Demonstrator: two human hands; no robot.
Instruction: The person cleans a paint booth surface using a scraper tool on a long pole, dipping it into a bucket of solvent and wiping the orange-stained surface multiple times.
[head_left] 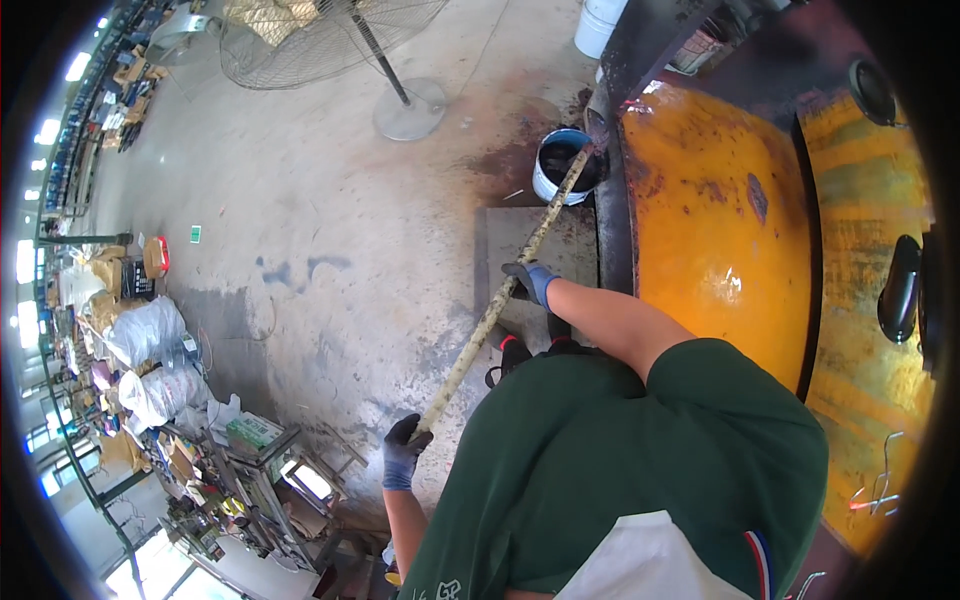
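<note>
Both gloved hands are closed on a long, pale, stained pole that slants from lower left to upper right. My left hand, in a dark grey glove, grips its near end. Farther up the shaft my right hand wraps around it, in a blue and black glove. The pole's far end crosses over a white bucket with dark contents and reaches a dark, wet-looking head at the metal edge. I cannot make out what kind of tool head it is.
To my right stands a large orange, stained metal surface with a dark edge beside the bucket. A caged fan on a round base stands ahead. At left are a cluttered metal workbench and plastic-wrapped bundles. A white pail sits far ahead.
</note>
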